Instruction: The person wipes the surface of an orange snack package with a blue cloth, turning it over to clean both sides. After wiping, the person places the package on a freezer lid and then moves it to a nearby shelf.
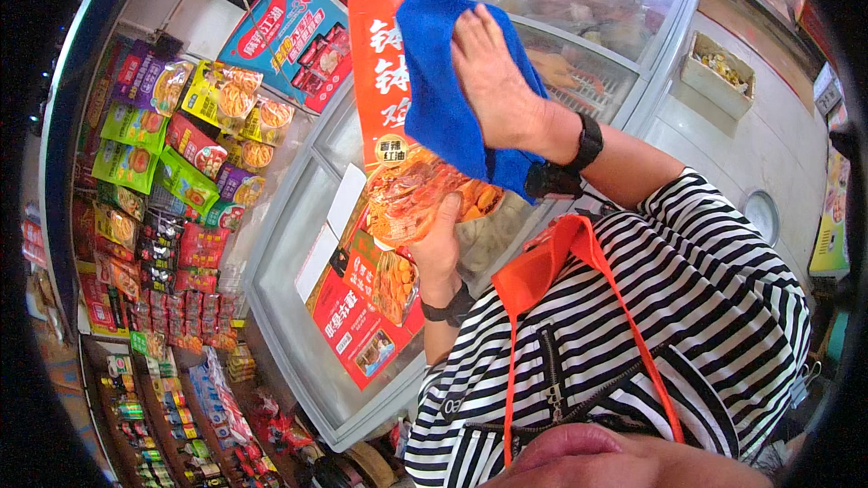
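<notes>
My left hand (437, 244) grips the lower edge of a red printed card sign (381, 74), its thumb lying over a picture of food. The sign bears large white writing and is tilted above a chest freezer. My right hand (494, 78) lies flat on a blue cloth (430, 74), fingers extended, pressing it against the sign's right side. The cloth hides much of that side. Below my left hand, a second red printed sheet (366, 325) with food pictures and white parts lies on the freezer's glass lid.
Under the sign stands a grey-framed chest freezer (285, 325) with glass lids and bagged food inside. Snack packets (196, 149) fill a rack on the left, above shelves of small goods (176, 413). A foam box (719, 74) and a round metal lid (761, 217) are at right.
</notes>
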### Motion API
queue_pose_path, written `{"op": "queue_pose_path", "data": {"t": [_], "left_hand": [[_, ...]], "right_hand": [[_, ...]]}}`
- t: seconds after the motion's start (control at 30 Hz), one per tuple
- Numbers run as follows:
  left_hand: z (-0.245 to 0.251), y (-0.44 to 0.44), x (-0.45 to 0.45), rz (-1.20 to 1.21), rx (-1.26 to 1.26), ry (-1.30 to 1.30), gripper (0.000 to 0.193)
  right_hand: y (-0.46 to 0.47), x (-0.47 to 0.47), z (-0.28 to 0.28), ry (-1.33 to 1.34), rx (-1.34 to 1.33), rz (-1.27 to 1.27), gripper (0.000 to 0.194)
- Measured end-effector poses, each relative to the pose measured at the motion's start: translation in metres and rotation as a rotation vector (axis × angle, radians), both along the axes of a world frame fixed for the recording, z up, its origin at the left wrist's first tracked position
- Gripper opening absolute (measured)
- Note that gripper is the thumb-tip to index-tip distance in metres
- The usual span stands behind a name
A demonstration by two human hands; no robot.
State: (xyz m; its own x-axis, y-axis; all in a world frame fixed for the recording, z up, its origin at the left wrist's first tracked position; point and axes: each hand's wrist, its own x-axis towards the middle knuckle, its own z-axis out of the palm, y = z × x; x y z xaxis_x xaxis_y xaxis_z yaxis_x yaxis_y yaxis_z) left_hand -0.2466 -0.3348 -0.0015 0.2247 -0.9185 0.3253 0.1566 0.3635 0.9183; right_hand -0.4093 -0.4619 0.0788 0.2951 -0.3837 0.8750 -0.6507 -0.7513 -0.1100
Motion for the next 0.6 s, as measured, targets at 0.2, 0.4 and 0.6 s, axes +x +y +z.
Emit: {"op": "queue_pose_path", "data": {"t": [0.2, 0.4, 0.6], "left_hand": [[-0.004, 0.007, 0.006, -0.035, 0.023, -0.006, 0.051], [-0.005, 0.007, 0.004, -0.063, 0.033, -0.049, 0.05], [0.002, 0.013, -0.002, -0.014, 0.033, -0.064, 0.049]], "right_hand": [[-0.019, 0.002, 0.014, -0.202, -0.013, 0.07, 0.059], [-0.045, -0.005, 0.006, -0.288, -0.046, 0.028, 0.044], [-0.062, -0.009, -0.001, -0.42, -0.151, 0.125, 0.02]]}}
